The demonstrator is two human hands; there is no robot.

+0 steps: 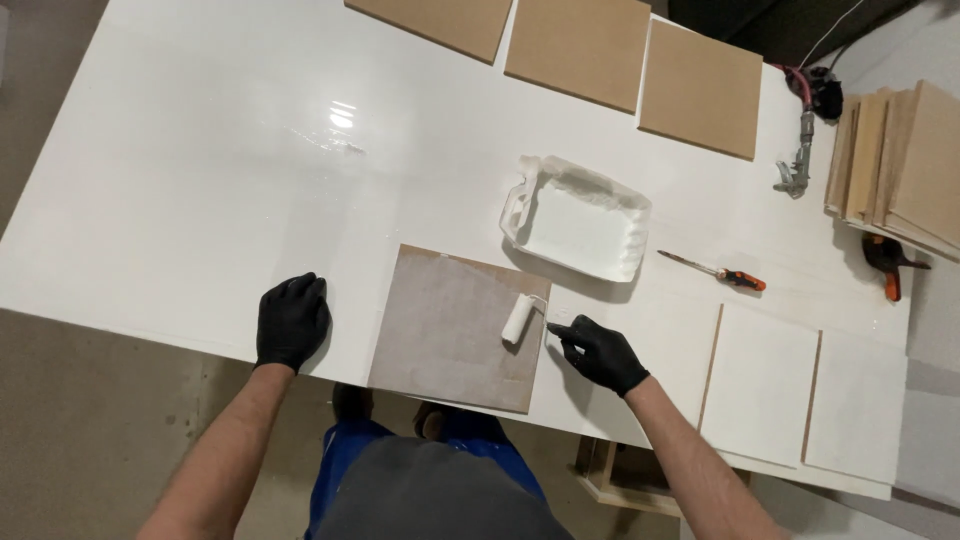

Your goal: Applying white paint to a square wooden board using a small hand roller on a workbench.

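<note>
We see a small white paint roller (519, 319) lying on a square board (450, 325) coated thinly in grey-white; the board lies flat, its near edge overhanging the table's front.

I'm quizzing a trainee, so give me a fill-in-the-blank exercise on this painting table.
1. Both hands wear gloves of the colour ____.
2. The right hand holds a small paint ____ on the board.
3. The left hand rests flat on the white ____.
4. Behind the board sits a white paint ____ with paint in it.

Missing words: black; roller; table; tray.
</note>
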